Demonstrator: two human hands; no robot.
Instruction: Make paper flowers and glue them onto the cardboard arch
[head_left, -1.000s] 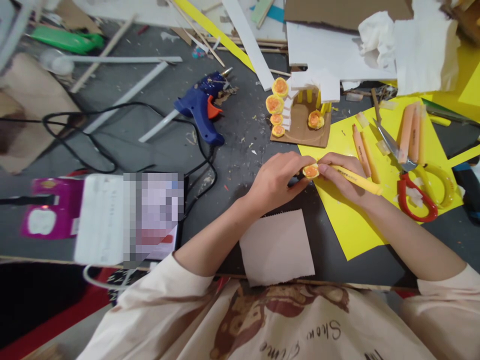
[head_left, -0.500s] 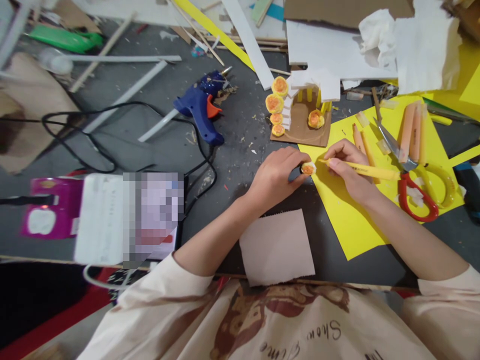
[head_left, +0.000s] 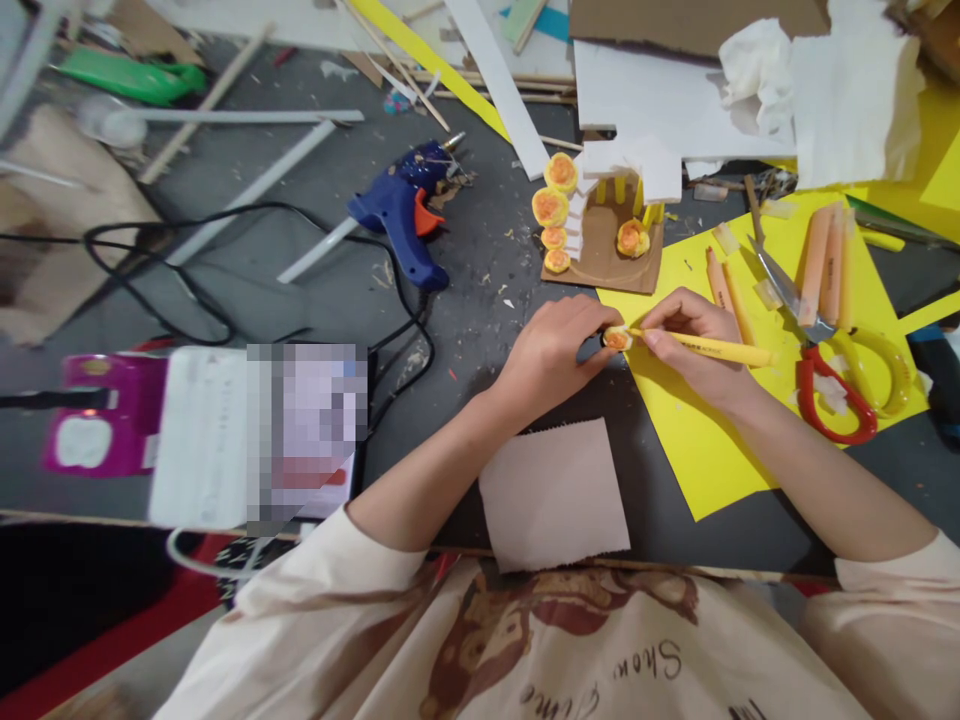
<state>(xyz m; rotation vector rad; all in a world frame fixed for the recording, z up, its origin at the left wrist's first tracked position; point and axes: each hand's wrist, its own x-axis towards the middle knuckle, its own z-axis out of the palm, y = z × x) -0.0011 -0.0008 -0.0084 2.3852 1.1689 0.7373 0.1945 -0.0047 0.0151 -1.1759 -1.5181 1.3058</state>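
My left hand (head_left: pixel 555 355) pinches a small round paper flower (head_left: pixel 616 339), white at the rim and orange in the middle, just above the dark table. My right hand (head_left: pixel 694 345) grips a yellow marker (head_left: pixel 720 348) like a pen, its tip touching the flower. Both hands meet at the left corner of a yellow paper sheet (head_left: pixel 712 450). Beyond them stands a small cardboard model (head_left: pixel 604 235) with white steps and several similar orange flowers.
Red-and-yellow scissors (head_left: pixel 832 370) and several peach markers (head_left: pixel 821 265) lie on the yellow sheet at right. A blue glue gun (head_left: pixel 401 215) with a black cord lies left of the model. A white paper square (head_left: pixel 553 495) sits near the table edge. Sticks, strips and cardboard litter the back.
The marker tip moved off the flower and came back onto it. The left hand turned the flower slightly and holds it a little higher than a second ago.
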